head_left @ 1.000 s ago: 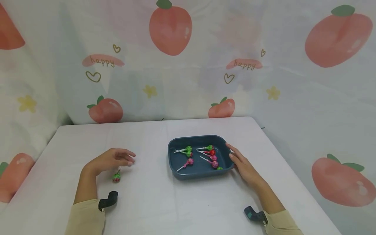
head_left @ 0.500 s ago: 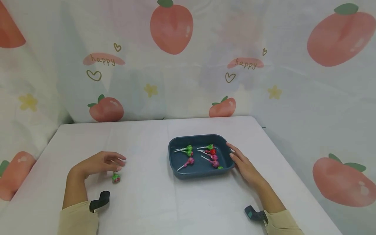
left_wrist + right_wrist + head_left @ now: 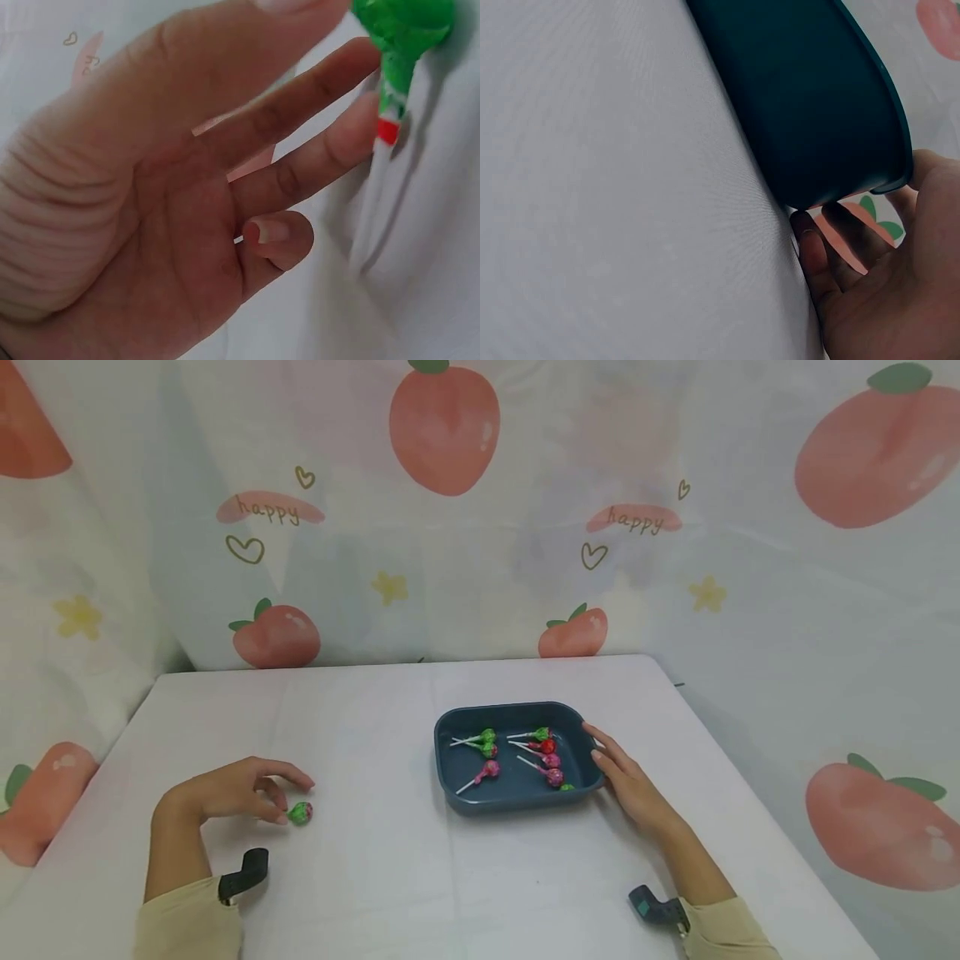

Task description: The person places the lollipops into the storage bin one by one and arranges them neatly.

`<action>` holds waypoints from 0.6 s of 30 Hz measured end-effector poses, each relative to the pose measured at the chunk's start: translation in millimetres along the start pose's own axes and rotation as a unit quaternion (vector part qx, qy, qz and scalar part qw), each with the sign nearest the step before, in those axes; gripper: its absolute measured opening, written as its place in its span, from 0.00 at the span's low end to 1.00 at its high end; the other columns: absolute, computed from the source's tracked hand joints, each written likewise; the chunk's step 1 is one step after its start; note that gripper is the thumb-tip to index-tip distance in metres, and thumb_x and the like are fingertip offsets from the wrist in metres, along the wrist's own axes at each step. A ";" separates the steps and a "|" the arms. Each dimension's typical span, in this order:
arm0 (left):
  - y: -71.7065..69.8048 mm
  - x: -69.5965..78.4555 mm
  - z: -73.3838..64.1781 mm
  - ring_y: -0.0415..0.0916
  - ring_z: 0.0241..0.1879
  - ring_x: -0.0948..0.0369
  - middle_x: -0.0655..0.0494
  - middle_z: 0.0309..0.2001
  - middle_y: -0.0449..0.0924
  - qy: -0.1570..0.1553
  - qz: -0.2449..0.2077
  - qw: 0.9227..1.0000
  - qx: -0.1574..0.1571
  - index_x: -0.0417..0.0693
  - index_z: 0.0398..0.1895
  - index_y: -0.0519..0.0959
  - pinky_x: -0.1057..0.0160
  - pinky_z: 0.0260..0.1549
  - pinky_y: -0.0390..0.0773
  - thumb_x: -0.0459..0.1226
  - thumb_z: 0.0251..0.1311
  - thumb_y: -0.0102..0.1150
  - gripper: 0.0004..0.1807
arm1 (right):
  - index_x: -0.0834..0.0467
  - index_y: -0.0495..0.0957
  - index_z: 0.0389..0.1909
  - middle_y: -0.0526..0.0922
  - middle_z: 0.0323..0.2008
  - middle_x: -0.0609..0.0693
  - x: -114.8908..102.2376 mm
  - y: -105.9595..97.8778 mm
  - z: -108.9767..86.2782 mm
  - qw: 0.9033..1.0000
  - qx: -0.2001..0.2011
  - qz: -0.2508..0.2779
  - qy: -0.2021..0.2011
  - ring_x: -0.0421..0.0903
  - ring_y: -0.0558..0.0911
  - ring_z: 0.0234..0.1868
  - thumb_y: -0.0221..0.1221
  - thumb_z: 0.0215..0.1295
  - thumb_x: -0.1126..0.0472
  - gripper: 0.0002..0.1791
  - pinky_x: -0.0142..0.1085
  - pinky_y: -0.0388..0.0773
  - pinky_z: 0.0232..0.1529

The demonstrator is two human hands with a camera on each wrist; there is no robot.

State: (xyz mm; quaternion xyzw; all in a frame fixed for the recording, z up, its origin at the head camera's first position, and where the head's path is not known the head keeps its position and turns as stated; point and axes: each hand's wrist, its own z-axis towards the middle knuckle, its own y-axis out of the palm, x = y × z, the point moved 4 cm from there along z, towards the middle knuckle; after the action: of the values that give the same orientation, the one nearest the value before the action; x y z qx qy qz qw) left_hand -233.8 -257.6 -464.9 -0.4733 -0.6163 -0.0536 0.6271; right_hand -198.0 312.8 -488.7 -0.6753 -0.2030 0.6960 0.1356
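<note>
A lollipop in a green wrapper lies on the white table at the left. My left hand is right beside it, thumb tip at the wrapper's neck and index finger reaching out above. In the left wrist view, two fingertips meet the white stick, while the candy is cut off by the top edge. My right hand rests at the right end of a dark blue tray. Seen from the right wrist, its thumb is at the rim and its fingers touch the outer end wall.
Several lollipops in green, pink and red wrappers lie in the tray, sticks mostly pointing left. White cloth covers the table. Behind it hangs a peach-print curtain. Each wrist wears a dark camera mount.
My left hand has moved left and slightly toward me, its thumb now at the lollipop. The lollipop's stick, pointing away before, has swung toward the left. My right hand stays at the tray.
</note>
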 end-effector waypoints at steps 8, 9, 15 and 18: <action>10.1 2.6 19.2 0.75 0.34 0.56 0.52 0.40 0.84 -0.002 0.016 1.000 0.006 0.46 0.47 0.87 0.64 0.33 0.75 0.34 0.52 0.79 0.18 | 0.40 0.54 0.82 0.50 0.81 0.56 1.9 -0.2 -1.8 1.000 0.000 0.003 0.005 0.65 0.52 0.79 0.41 0.85 0.44 0.29 0.65 0.52 0.71; 11.0 2.4 20.4 0.75 0.33 0.56 0.53 0.38 0.83 -0.011 0.018 1.000 0.008 0.47 0.45 0.88 0.64 0.32 0.74 0.35 0.51 0.80 0.17 | 0.41 0.54 0.82 0.50 0.81 0.57 2.1 -0.2 -2.0 1.000 0.000 0.003 0.005 0.65 0.52 0.79 0.41 0.85 0.44 0.29 0.65 0.52 0.71; 11.8 4.4 21.9 0.73 0.33 0.56 0.54 0.32 0.82 -0.039 0.019 0.999 0.017 0.48 0.41 0.89 0.63 0.31 0.73 0.34 0.50 0.81 0.14 | 0.40 0.54 0.82 0.51 0.81 0.57 1.8 -0.4 -2.0 1.000 0.004 0.000 0.006 0.65 0.51 0.79 0.41 0.85 0.43 0.30 0.65 0.52 0.71; 10.2 6.7 19.9 0.74 0.35 0.55 0.54 0.34 0.83 -0.041 0.022 0.999 0.020 0.47 0.42 0.89 0.63 0.33 0.74 0.33 0.50 0.81 0.15 | 0.41 0.54 0.82 0.50 0.81 0.57 0.9 0.2 -1.6 1.000 0.004 0.004 0.007 0.66 0.51 0.79 0.41 0.84 0.42 0.30 0.65 0.53 0.71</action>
State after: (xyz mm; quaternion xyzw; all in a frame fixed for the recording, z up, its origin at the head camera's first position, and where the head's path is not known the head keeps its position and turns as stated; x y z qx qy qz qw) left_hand -240.0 -235.4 -469.0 -0.4758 -0.6317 -0.0082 0.6120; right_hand -196.5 313.2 -489.6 -0.6806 -0.1969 0.6922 0.1373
